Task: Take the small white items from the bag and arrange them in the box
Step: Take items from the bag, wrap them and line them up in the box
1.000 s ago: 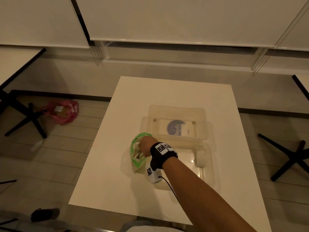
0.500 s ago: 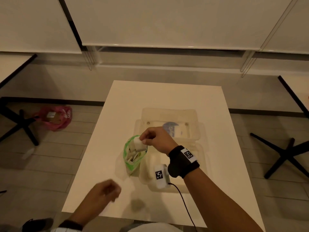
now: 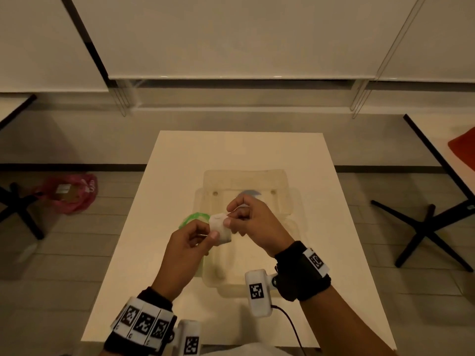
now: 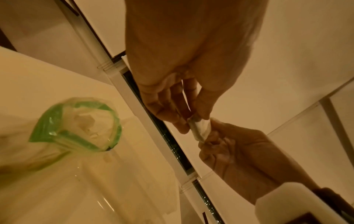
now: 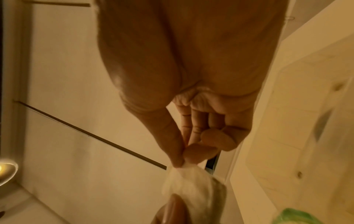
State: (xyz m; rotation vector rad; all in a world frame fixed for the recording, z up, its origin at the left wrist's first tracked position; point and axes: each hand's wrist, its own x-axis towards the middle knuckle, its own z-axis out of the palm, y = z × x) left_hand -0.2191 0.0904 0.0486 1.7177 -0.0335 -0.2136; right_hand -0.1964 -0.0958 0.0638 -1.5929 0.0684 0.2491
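Both hands hold one small white item [image 3: 220, 229] in the air above the white table [image 3: 180, 155]. My left hand [image 3: 190, 242] pinches its near side and my right hand [image 3: 246, 219] pinches its far side. The left wrist view shows the white item [image 4: 199, 128] edge-on between the two hands. In the right wrist view the white item [image 5: 184, 186] looks soft and fluffy under my right thumb and finger. The clear bag with a green rim [image 4: 76, 125] stands open on the table with more white items inside. The clear plastic box [image 3: 290, 201] lies open behind and under my hands.
A pink bag [image 3: 69, 194] lies on the floor to the left. Black table legs [image 3: 431, 227] stand to the right and black legs [image 3: 18, 204] to the left. Another table with a red object [image 3: 462, 145] is at the far right.
My right hand lifted the white item out of the bag and over toward the box. My left hand came up from the table's near edge and took hold of the item too.
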